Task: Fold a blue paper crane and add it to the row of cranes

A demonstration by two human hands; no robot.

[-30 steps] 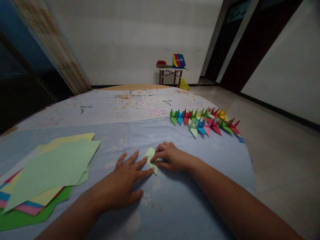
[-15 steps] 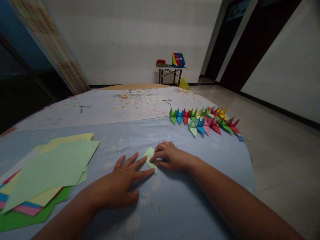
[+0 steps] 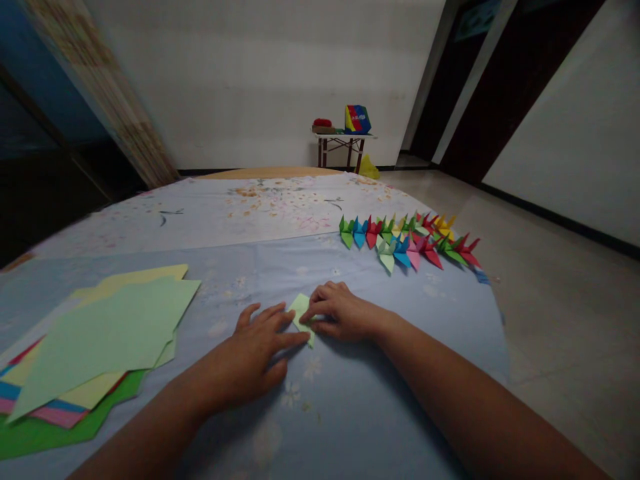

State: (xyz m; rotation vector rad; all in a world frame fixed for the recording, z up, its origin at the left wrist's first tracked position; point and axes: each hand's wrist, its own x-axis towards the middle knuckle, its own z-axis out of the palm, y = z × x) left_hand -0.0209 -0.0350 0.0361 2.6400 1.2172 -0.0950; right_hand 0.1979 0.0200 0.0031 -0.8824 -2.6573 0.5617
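A small piece of folded light green paper (image 3: 300,305) lies on the blue cloth between my hands, partly covered by fingers. My left hand (image 3: 263,350) reaches in from the left with fingers apart, its index and middle fingertips touching the paper's left and lower edges. From the right, my right hand (image 3: 337,312) is closed, with curled fingers and the thumb and index finger together on the paper's right side. The folds under the fingertips are hidden.
Left of my hands lies a stack of coloured paper sheets (image 3: 110,327), light green on top. Several folded paper cranes (image 3: 387,253) stand in rows at the right rear. The floral tablecloth (image 3: 210,207) covers the round table. A small side table (image 3: 345,137) stands by the wall.
My left hand's fingers have drawn closer together, and its thumb has moved up toward the paper. My right hand stays almost where it was.
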